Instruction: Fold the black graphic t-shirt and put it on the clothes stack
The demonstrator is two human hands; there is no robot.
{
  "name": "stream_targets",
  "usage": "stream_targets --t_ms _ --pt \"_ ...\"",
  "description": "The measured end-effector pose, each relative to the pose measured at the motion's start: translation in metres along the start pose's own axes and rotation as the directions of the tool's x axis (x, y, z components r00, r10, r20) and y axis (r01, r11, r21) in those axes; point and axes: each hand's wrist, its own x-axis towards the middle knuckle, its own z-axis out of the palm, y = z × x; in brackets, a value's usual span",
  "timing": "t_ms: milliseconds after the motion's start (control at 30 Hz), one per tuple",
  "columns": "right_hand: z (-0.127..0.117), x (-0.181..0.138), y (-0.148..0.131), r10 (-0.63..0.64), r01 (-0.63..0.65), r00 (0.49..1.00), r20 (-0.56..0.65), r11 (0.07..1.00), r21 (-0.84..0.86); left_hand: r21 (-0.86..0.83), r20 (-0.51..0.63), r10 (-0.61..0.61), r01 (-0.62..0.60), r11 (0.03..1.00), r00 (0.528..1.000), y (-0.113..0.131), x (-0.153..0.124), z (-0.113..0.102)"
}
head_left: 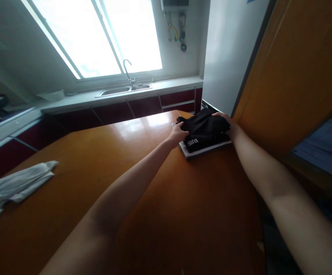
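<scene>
A folded black garment (204,130) with white lettering lies on a flat grey-white board (209,149) at the far right of an orange-brown wooden table (143,183). My left hand (178,134) is closed on the garment's left edge. My right hand (226,123) lies against its right side, fingers curled over the top edge. Both arms reach far forward across the table.
A crumpled white cloth (13,187) lies at the table's left edge. Behind are a counter with a steel sink (122,90) and tap under a bright window. A white fridge (229,53) and an orange cabinet panel (298,72) stand at right.
</scene>
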Motion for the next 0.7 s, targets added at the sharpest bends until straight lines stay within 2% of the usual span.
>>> stream_targets --t_ms 100,167,233,300,367,400,433,500,567,600,700 --pt "-0.008 0.004 0.005 0.022 -0.021 0.999 0.046 0.999 -0.035 0.116 0.037 0.012 -0.017 0.993 0.999 -0.002 0.001 -0.002" --pt "-0.015 0.009 0.006 0.001 0.0 1.0 0.012 0.997 -0.083 0.278 0.022 0.046 -0.05 0.959 0.999 0.0 0.002 -0.004" --pt "-0.021 0.016 0.004 -0.007 0.0 0.999 -0.043 0.987 -0.163 0.482 -0.03 0.153 -0.12 0.868 0.988 0.004 0.005 -0.006" --pt "-0.022 0.026 -0.001 -0.04 -0.01 0.989 -0.142 0.942 -0.336 0.637 -0.049 0.283 -0.188 0.747 0.958 0.012 0.009 -0.005" --pt "-0.015 0.034 -0.007 -0.142 0.011 0.963 -0.229 0.87 -0.492 0.709 -0.002 0.351 -0.246 0.66 0.936 0.021 0.015 0.0" --pt "-0.007 0.038 -0.01 -0.233 0.064 0.945 -0.23 0.821 -0.567 0.729 0.029 0.355 -0.263 0.633 0.935 0.024 0.019 0.004" --pt "0.003 0.041 -0.011 -0.332 0.144 0.925 -0.185 0.758 -0.636 0.745 0.055 0.341 -0.266 0.612 0.938 0.026 0.023 0.008" --pt "0.025 0.045 -0.009 -0.479 0.327 0.878 0.011 0.582 -0.744 0.774 0.083 0.285 -0.242 0.585 0.955 0.026 0.029 0.017" --pt "0.046 0.048 0.0 -0.458 0.388 0.873 0.167 0.446 -0.806 0.795 0.084 0.219 -0.198 0.574 0.972 0.02 0.033 0.026" --pt "0.054 0.05 0.005 -0.405 0.371 0.894 0.192 0.431 -0.823 0.8 0.085 0.196 -0.184 0.571 0.977 0.015 0.035 0.029" --pt "0.064 0.058 0.022 -0.281 0.293 0.944 0.174 0.465 -0.836 0.798 0.09 0.181 -0.18 0.575 0.979 0.001 0.037 0.034"
